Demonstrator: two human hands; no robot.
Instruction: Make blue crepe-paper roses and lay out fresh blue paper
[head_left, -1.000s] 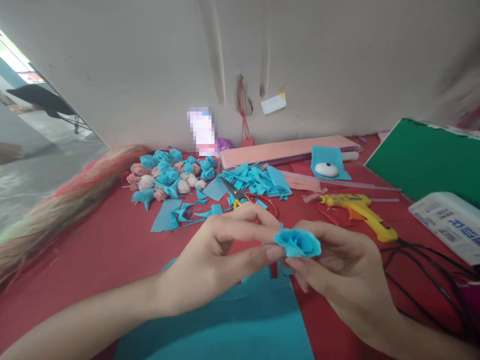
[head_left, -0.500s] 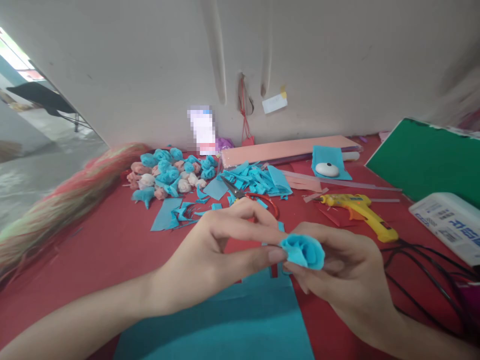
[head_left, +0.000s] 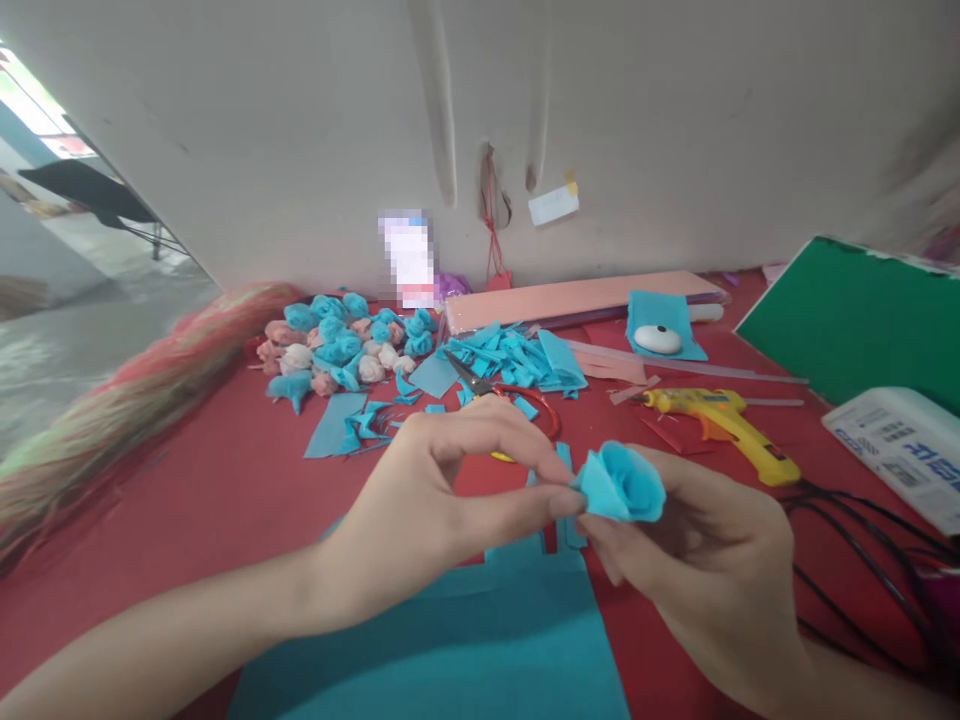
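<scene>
A blue crepe-paper flower [head_left: 624, 484] is between my hands, its opening tilted up and to the right. My left hand [head_left: 442, 500] pinches its pointed base between thumb and fingertips. Behind and below the petals, my right hand [head_left: 720, 560] has its thumb and fingers curled against the flower; part of that grip is hidden. Under both hands lies a large blue paper sheet [head_left: 450, 650] with cut strips at its far edge. Just beyond my left hand are red-handled scissors [head_left: 471, 374], partly covered by it.
Rolled blue, pink and white paper flowers [head_left: 337, 345] are heaped at the back left, beside blue paper scraps [head_left: 502, 355]. A yellow glue gun [head_left: 720, 420] with black cables [head_left: 862, 540] lies right. A green board [head_left: 862, 310] and a fibre bundle [head_left: 142, 400] flank the red table.
The flower has risen slightly and turned, so its spiral opening shows more. My left fingertips have shifted to its pointed base, and my right hand has moved a little right.
</scene>
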